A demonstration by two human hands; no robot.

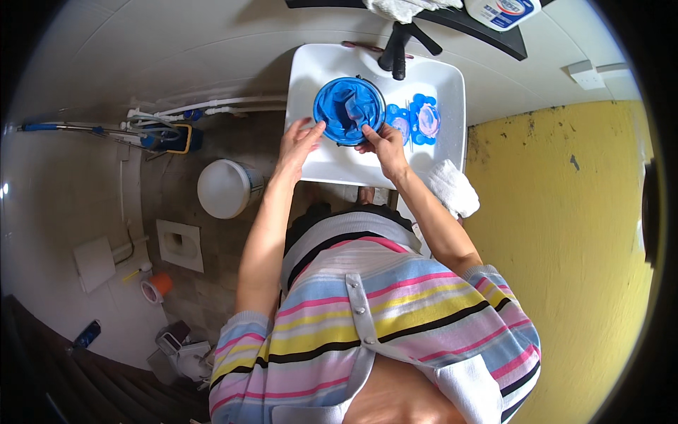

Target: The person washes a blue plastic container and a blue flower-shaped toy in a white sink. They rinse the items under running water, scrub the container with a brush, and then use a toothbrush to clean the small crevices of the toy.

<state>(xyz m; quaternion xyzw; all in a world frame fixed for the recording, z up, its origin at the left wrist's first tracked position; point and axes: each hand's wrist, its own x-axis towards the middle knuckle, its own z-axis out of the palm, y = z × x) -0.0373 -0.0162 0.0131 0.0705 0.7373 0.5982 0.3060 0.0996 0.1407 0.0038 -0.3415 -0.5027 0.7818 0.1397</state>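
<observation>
Over the white washbasin (353, 168) is a round blue cloth container (346, 99) with a dark rim. Its crumpled blue inside faces up. My right hand (385, 150) grips the lower right of the rim, the thumb on the cloth and the fingers curled beneath. Beside the left edge, my left hand (300, 145) has its fingers apart, with a fingertip close to or touching the rim. Two flat blue pieces with scalloped edges and pinkish centres lie in the basin to the right; the larger blue piece (426, 136) is farther right.
A black tap (397, 53) rises at the basin's back, below a dark shelf (487, 28) holding a white bottle (503, 13) and a white cloth. A white towel (452, 189) hangs at the right front corner. On the floor at left stands a white bucket (224, 189) near a squat toilet (179, 246).
</observation>
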